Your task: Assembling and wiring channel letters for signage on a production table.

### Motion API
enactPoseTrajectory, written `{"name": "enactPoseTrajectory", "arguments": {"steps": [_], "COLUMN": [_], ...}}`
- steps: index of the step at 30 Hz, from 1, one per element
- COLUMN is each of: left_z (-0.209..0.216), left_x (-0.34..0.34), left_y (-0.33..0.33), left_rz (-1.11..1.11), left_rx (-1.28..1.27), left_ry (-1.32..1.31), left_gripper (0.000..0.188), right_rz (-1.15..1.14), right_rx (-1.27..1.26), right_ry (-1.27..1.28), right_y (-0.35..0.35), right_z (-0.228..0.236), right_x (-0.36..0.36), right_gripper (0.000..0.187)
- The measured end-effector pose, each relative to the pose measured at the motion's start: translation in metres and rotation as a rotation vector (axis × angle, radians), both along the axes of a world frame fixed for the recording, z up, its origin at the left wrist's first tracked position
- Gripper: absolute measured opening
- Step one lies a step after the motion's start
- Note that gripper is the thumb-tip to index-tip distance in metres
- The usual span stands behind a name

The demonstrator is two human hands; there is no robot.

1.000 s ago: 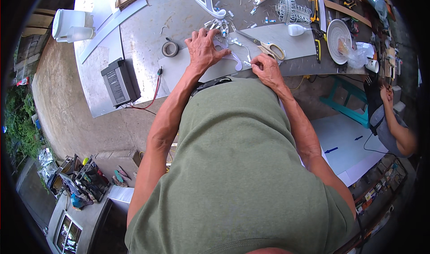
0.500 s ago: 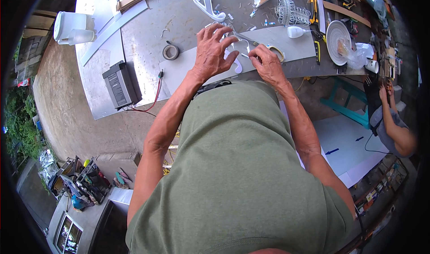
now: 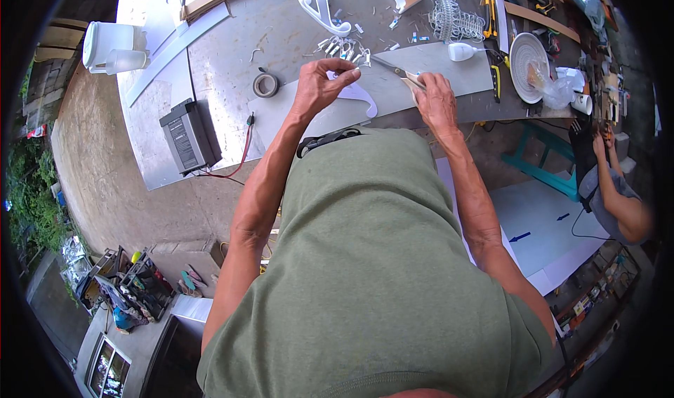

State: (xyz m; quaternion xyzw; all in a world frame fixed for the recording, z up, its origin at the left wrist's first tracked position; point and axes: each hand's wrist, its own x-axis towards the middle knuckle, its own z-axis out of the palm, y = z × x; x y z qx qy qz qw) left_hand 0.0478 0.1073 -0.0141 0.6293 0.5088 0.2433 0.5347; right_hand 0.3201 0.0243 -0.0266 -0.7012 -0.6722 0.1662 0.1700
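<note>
My right hand [image 3: 437, 101] is closed round the handles of a pair of scissors [image 3: 397, 70], whose blades point away to the left. Opposite it, my left hand [image 3: 323, 85] pinches a small white piece [image 3: 357, 73] between thumb and fingertips, just left of the blade tips. Under and beside the left hand lies a white curved shape [image 3: 361, 97] on a pale sheet [image 3: 463, 71]. A bunch of small white modules with wires [image 3: 342, 49] sits just beyond the left fingers.
On the metal table are a tape roll [image 3: 265, 85], a black box with wires [image 3: 188, 136], a white channel-shaped form [image 3: 324, 15], a coil of modules [image 3: 456, 18], a white bottle [image 3: 463, 51] and a round plate [image 3: 528, 66]. Another person [image 3: 618, 194] works at the right.
My right hand has taken up the scissors from the sheet and moved a little right. My left hand has drawn its spread fingers into a pinch, baring the modules behind it.
</note>
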Motion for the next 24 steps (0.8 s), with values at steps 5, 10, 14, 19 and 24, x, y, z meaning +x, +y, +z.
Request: {"name": "enactPoseTrajectory", "arguments": {"steps": [5,10,14,19,24], "left_z": [0.003,0.01,0.014,0.022,0.029], "left_x": [-0.015,-0.021,-0.028,-0.019,-0.011], "left_y": [0.005,0.009,0.011,0.015,0.016], "left_rz": [0.091,0.154,0.177,0.174,0.185], "left_rx": [-0.097,-0.176,-0.163,-0.175,-0.197], "left_ry": [-0.13,-0.324,-0.328,-0.485,-0.497], "left_gripper": [0.029,0.026,0.026,0.027,0.027], "right_rz": [0.043,0.097,-0.117,0.05,0.09], "right_rx": [-0.021,-0.1,-0.503,-0.59,-0.546], "right_ry": [-0.052,-0.223,0.549,1.085,0.895], "right_y": [-0.008,-0.007,-0.004,-0.015,-0.017], "right_z": [-0.002,0.005,0.043,0.073,0.075], "right_x": [0.012,0.016,0.016,0.001,-0.011], "right_gripper": [0.028,0.026,0.024,0.026,0.041]}}
